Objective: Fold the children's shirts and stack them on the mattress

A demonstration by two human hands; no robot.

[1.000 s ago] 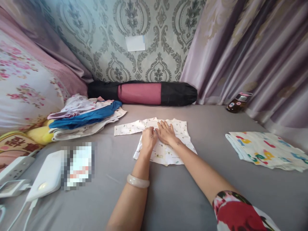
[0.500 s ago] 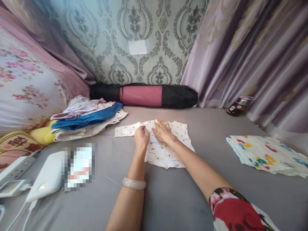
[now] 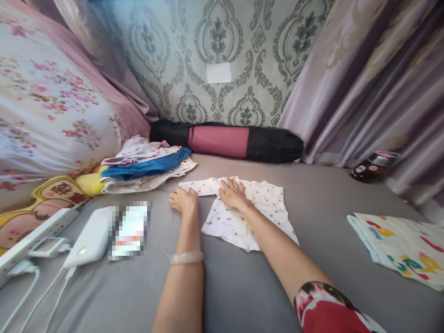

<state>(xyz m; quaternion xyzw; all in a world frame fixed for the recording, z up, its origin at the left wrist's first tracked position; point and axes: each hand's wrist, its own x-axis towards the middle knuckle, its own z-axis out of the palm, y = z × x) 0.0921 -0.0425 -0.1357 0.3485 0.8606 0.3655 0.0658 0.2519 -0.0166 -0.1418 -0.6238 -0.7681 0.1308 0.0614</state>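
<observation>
A small white shirt point(image 3: 267, 199) with a scattered print lies on the grey bed sheet, one sleeve stretched out to the left. My left hand point(image 3: 184, 200), with a pale bangle on its wrist, is closed at the cuff end of that sleeve; its fingertips are partly hidden. Pressed flat near the shirt's shoulder is my right hand point(image 3: 234, 193), fingers spread. The shirt's right side has its other sleeve out of sight. Left of the shirt sits a pile of folded clothes point(image 3: 145, 166), white, blue and cream.
A black and pink rolled bag point(image 3: 218, 141) lies along the wall. On the right are a folded cloth with colourful shapes point(image 3: 398, 245) and a dark bottle point(image 3: 374, 166). A power strip point(image 3: 41, 238), a white power bank point(image 3: 92, 238) with cables and a blurred-out item point(image 3: 130, 231) lie left.
My left hand has slid left along the sleeve to its cuff. My right hand stays on the shirt's shoulder area. The camera view has turned slightly left.
</observation>
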